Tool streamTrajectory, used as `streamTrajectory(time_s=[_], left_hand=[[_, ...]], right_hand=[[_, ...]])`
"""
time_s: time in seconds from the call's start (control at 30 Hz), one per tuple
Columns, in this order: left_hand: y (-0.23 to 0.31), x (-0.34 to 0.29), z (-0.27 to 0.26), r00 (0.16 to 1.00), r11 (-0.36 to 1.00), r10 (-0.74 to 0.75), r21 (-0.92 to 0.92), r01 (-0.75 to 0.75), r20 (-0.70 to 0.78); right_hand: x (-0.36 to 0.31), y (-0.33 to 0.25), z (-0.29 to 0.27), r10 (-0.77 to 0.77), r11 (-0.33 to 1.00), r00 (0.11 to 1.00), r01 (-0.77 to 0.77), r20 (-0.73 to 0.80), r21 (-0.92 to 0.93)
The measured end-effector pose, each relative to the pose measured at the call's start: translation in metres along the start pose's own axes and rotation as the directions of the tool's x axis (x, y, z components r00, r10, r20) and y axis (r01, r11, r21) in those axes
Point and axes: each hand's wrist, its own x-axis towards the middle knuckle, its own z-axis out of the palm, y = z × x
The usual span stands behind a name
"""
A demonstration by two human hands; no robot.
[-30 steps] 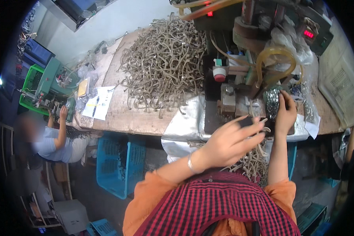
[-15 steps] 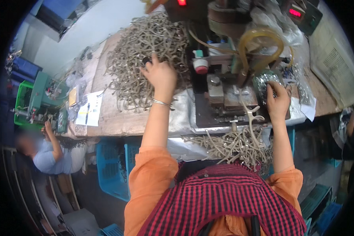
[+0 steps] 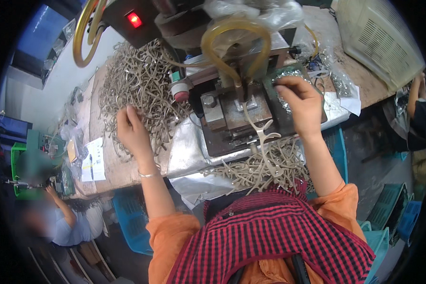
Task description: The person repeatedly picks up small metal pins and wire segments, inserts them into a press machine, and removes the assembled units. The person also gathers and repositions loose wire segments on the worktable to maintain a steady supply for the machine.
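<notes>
Pile (image 3: 144, 71): we see grey-tan branched parts heaped on the table (image 3: 113, 168), to the left of the press (image 3: 246, 113).
Left hand (image 3: 135, 137): ours is at the near side of the pile, fingers loosely curled, thumb and forefinger close together; we cannot tell whether a part is pinched between them.
Right hand (image 3: 305, 106): ours is bent over the silver bits (image 3: 285, 74) beside the press, fingers half curled; we cannot tell whether the tips have hold of a bit.
Loaded part (image 3: 261, 135): we find one branched part with its narrow end at the press block, its forked stretch jutting toward us.
Lap heap (image 3: 241, 173): more such parts lie between the press and our checked apron (image 3: 270, 227).
Press fittings: we note a red button (image 3: 181, 92) on the left, and a looped yellow hose (image 3: 236, 22) above the block.
Surroundings: we have a pale crate (image 3: 383, 40) at far right, a blue basket (image 3: 133, 229) below the table at left, and a co-worker (image 3: 75, 227) at a green machine (image 3: 40, 142) beyond it.
</notes>
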Motion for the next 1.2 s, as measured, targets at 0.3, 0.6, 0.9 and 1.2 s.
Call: streamTrajectory(time_s=[0.3,0.6,0.9,1.2], left_hand=[[0.126,-0.044,0.0,0.962,0.443,0.271,-0.891,-0.099,0.027],[0.165,-0.027,0.014,0.9,0.568,0.431,-0.754,-0.329,-0.068],[0.146,-0.089,0.057,0.351,0.329,0.936,-0.389,-0.861,0.014],[0.148,-0.087,0.056,0.379,0.346,0.925,-0.422,-0.838,0.007]], right_hand=[[-0.002,-0.035,0.039,-0.03,0.998,0.984,0.02,0.173,0.061],[-0.027,-0.057,0.047,-0.048,0.987,0.988,0.025,0.145,0.158],[-0.006,0.04,-0.057,-0.348,0.355,0.923,0.293,0.165,-0.888],[0.002,0.044,-0.046,-0.367,0.405,0.881,0.44,0.299,-0.801]])
